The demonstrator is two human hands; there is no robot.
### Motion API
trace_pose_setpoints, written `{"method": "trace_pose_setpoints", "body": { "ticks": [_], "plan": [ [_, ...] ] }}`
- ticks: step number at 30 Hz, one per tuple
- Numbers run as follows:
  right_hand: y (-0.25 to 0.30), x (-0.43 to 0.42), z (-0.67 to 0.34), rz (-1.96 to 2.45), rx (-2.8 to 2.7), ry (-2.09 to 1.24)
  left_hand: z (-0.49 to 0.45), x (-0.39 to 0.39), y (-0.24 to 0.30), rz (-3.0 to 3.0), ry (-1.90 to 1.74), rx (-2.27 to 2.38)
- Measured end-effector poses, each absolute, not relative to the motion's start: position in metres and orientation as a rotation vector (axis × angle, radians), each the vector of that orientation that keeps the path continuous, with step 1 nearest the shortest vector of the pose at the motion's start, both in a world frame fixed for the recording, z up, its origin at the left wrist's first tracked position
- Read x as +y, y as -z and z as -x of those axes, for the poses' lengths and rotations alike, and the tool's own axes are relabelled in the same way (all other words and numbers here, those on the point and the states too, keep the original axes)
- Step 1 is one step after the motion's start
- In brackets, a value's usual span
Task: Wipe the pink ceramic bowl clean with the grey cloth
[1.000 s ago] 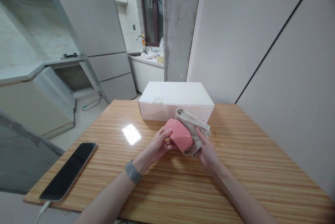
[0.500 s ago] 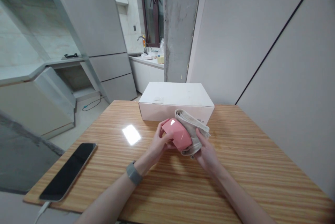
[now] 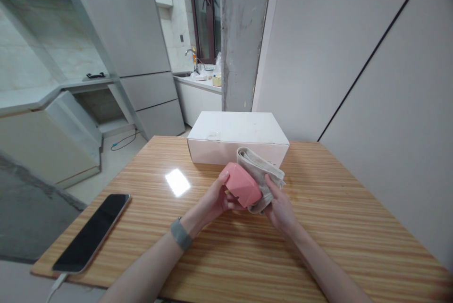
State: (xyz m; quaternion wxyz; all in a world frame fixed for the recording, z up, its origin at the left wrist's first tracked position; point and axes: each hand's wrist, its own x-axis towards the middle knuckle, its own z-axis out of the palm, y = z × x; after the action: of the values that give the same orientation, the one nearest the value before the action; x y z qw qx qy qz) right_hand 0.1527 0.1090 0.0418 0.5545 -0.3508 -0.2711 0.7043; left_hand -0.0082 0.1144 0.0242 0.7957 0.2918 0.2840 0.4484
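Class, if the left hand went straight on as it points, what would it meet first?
Past the pink object in the left hand, probably the grey cloth in the right hand; depth is unclear.

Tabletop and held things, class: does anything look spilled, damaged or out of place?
Nothing on the tabletop looks spilled; its bright patch appears to be reflected light. The pink object in the left hand shows a notched lower edge; damage or design, I cannot tell.

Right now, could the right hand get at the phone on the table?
Probably not easily: the right hand holds the folded cloth, and the left forearm is between it and the phone. It would likely have to free its fingers and reach past that arm.
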Motion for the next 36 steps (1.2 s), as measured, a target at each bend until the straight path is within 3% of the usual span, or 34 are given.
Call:
{"method": "trace_pose_setpoints", "body": {
  "ticks": [10, 23, 36],
  "plan": [
    [-0.044, 0.106, -0.147, 0.793, -0.596, -1.618, 0.007, 0.115, -0.027, -0.880, -1.339, 0.894],
    [-0.035, 0.111, -0.150, 0.797, -0.600, -1.638, 0.012, 0.111, -0.037, -0.749, -1.070, 0.664],
    [-0.039, 0.110, -0.147, 0.787, -0.588, -1.650, 0.010, 0.116, -0.032, -0.828, -1.279, 0.840]
  ]
}}
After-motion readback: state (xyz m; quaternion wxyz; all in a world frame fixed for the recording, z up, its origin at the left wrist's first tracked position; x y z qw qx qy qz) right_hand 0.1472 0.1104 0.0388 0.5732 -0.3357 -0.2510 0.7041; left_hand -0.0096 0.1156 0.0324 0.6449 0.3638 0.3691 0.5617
